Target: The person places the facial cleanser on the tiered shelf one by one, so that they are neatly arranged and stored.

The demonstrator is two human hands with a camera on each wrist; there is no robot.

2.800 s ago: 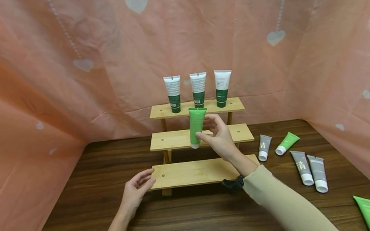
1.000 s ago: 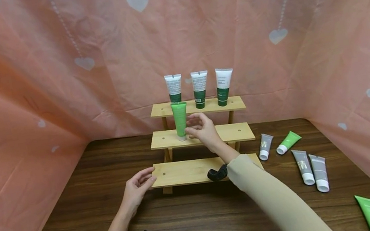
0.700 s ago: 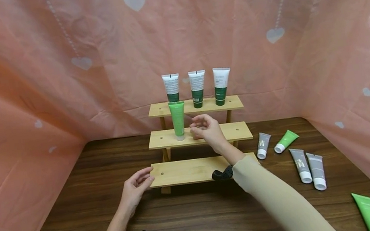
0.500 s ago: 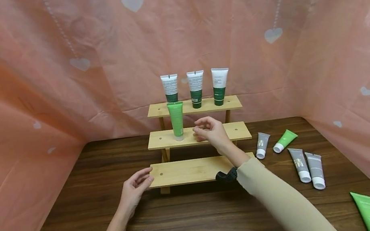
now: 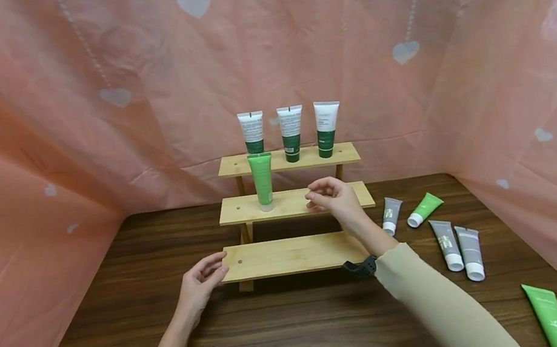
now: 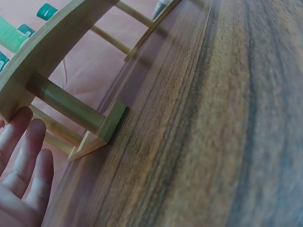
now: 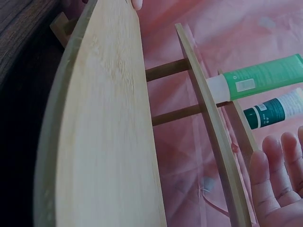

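A green squeeze tube point(image 5: 263, 180) stands upright on its white cap near the left end of the middle shelf point(image 5: 305, 201) of a three-step wooden stand. My right hand point(image 5: 336, 196) is apart from it, over the right half of that shelf, fingers loosely bent with nothing between them. At the left end of the bottom shelf point(image 5: 292, 255), my left hand point(image 5: 198, 285) rests its fingertips against the board's edge. The left wrist view shows those fingers point(image 6: 27, 156) fairly straight beside the board. The right wrist view shows the green tube point(image 7: 265, 74) beyond the right fingers.
Three white and dark green tubes point(image 5: 291, 134) stand on the top shelf point(image 5: 304, 160). Right of the stand lie grey tubes point(image 5: 445, 245) and a small green tube point(image 5: 425, 209). Another green tube point(image 5: 549, 315) lies near the front right. A pink curtain point(image 5: 160, 95) surrounds the table.
The right hand carried the green tube left, stood it on the middle shelf and let go. It has since drawn back to the right. The left hand stays at the bottom shelf's end.
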